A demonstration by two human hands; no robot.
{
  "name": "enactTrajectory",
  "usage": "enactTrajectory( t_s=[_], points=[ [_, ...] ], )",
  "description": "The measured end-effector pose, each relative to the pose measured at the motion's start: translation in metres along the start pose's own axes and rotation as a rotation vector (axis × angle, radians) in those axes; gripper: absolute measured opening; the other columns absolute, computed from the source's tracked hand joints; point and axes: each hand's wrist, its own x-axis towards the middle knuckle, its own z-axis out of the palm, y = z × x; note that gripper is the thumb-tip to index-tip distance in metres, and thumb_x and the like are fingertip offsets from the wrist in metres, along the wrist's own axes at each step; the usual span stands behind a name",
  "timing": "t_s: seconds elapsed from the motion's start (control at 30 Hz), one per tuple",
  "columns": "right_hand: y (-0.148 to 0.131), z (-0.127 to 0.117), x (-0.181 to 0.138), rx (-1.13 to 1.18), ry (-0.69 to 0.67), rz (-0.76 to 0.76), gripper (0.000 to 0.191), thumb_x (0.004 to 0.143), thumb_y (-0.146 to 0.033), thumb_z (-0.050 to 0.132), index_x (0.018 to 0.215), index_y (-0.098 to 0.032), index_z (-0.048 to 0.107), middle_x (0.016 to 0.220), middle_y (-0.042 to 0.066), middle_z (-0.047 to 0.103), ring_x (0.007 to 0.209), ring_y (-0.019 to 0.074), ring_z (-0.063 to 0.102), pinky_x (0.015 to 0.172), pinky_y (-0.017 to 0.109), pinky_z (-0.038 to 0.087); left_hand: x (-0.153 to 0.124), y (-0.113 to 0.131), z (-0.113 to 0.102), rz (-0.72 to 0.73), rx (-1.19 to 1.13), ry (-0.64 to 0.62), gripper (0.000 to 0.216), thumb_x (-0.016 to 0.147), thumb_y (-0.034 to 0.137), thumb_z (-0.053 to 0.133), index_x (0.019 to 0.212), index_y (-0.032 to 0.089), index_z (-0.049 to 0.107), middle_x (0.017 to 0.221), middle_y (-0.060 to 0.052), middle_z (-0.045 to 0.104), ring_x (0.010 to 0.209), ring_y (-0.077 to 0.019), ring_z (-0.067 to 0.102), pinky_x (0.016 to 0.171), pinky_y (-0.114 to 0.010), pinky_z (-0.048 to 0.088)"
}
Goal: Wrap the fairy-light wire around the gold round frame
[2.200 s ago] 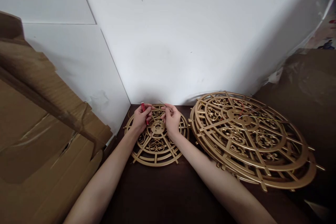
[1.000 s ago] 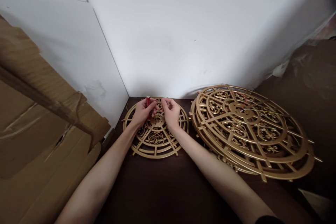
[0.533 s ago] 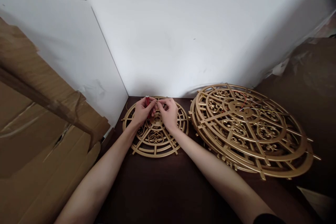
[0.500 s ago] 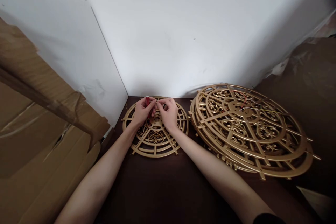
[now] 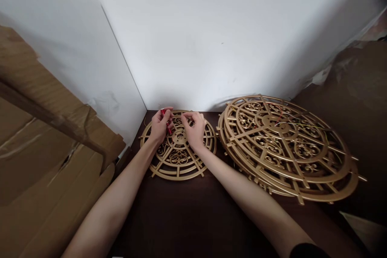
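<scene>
Closest of all, a black band [image 5: 306, 251] goes round the right arm, low in the corner. Both bare arms reach out over a dark brown table [image 5: 181, 213]. On the left side, big brown cardboard [image 5: 45, 193] leans in close, with a rip in it. A small gold wheel [image 5: 178, 177] lies flat on the table, between the cardboard and a pile of bigger gold wheels [image 5: 281, 130]. It has rings, bars and curly bits inside. The left hand [image 5: 159, 125] is over its left part, with fingers curled round a red stick [image 5: 163, 113] — the stick tilts, and its top pokes out above the thumb. The right hand [image 5: 195, 130] is over the other side, near the middle, with its thumb and first finger close together — I cannot tell if they pinch anything. The hands are apart. Over on the right, thin wires [image 5: 302, 124] run across the top of the pile. Behind everything stands a white wall [image 5: 193, 40] with small marks.
</scene>
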Motion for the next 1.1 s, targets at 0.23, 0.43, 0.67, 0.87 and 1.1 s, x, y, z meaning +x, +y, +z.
enactTrajectory(
  t_s=[0.23,0.43,0.67,0.87,1.1],
  points=[
    [-0.004,0.0,0.0,0.131,-0.013,-0.093,0.009,0.085,-0.027,0.059,0.081,-0.021,0.065,0.093,0.004,0.061,0.096,0.0184,0.056,0.091,0.036,0.041,-0.002,0.006,0.004,-0.075,-0.018,-0.018,0.027,0.066,0.033,0.077,0.081,0.012,0.067,0.068,-0.004,0.061,0.056,-0.0078,0.05,0.042,-0.016,0.034],
    [0.001,0.002,0.002,0.288,-0.065,0.013,0.011,0.085,-0.027,0.055,0.084,-0.019,0.062,0.089,0.004,0.061,0.084,0.0153,0.059,0.077,0.029,0.049,-0.003,0.005,0.002,-0.063,-0.003,-0.122,0.024,0.069,0.032,0.076,0.081,0.012,0.07,0.063,-0.001,0.056,0.045,-0.003,0.041,0.041,-0.017,0.03],
    [0.005,0.006,0.0,0.338,-0.143,0.118,0.013,0.083,-0.029,0.056,0.084,-0.018,0.062,0.075,0.001,0.064,0.066,0.0134,0.056,0.064,0.026,0.046,-0.004,0.006,0.001,-0.103,0.007,-0.159,0.023,0.069,0.029,0.077,0.082,0.011,0.07,0.056,0.002,0.051,0.044,-0.003,0.039,0.041,-0.017,0.028],
    [0.005,0.005,0.001,0.314,-0.11,0.103,0.014,0.082,-0.027,0.057,0.082,-0.016,0.066,0.074,0.001,0.064,0.062,0.0126,0.052,0.061,0.025,0.042,-0.002,0.008,0.004,-0.101,-0.098,-0.051,0.03,0.063,0.033,0.082,0.076,0.009,0.069,0.067,-0.005,0.061,0.051,-0.004,0.043,0.04,-0.015,0.027],
    [0.005,0.006,0.0,0.322,-0.09,0.119,0.015,0.082,-0.029,0.056,0.082,-0.016,0.064,0.073,0.001,0.063,0.063,0.0126,0.052,0.062,0.025,0.042,0.005,0.01,0.0,-0.138,-0.253,0.069,0.033,0.054,0.027,0.086,0.07,0.01,0.064,0.064,-0.003,0.059,0.051,-0.0028,0.04,0.038,-0.012,0.024]
  ],
)
